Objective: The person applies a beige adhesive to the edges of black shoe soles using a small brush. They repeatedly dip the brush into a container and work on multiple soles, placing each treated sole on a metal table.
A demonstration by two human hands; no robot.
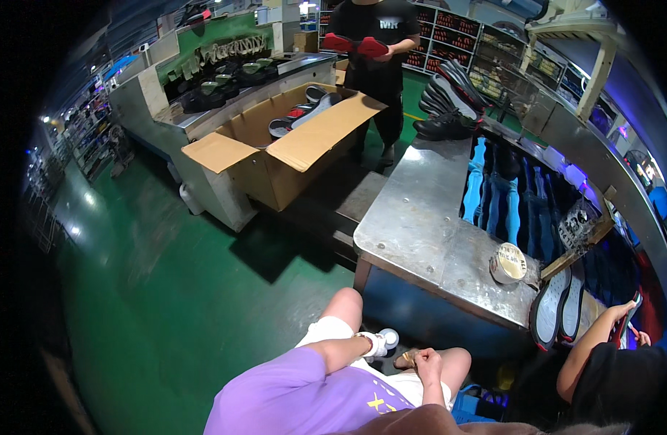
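Because the head view curves into black at its rim, much of the far left and right edges is lost. Low in the frame, the wearer's left hand [381, 342] is near the knees at a white object [390, 338]; the two blend together, so I cannot tell whether its fingers are open or gripping. The right hand [428, 359] is over the lap, fingers bent inward, though whether they close on anything is hidden. A small brown and yellow item [405, 358] beside it is too unclear to identify.

Ahead, a metal tabletop [406, 235] carries a pale tub [509, 264] near a slanting bar [580, 248], which partly covers the dark bed of blue strips [475, 185]. Gray-white soles [549, 312] lean close by. Farther off, a stack of dark shoes [449, 98] stands at the tabletop's end.

An open cardboard box [279, 181] holds footwear half concealed by its flap. One co-worker [375, 72], holding red pieces [371, 48], is cut off above; another [616, 384], right, grips a sole.
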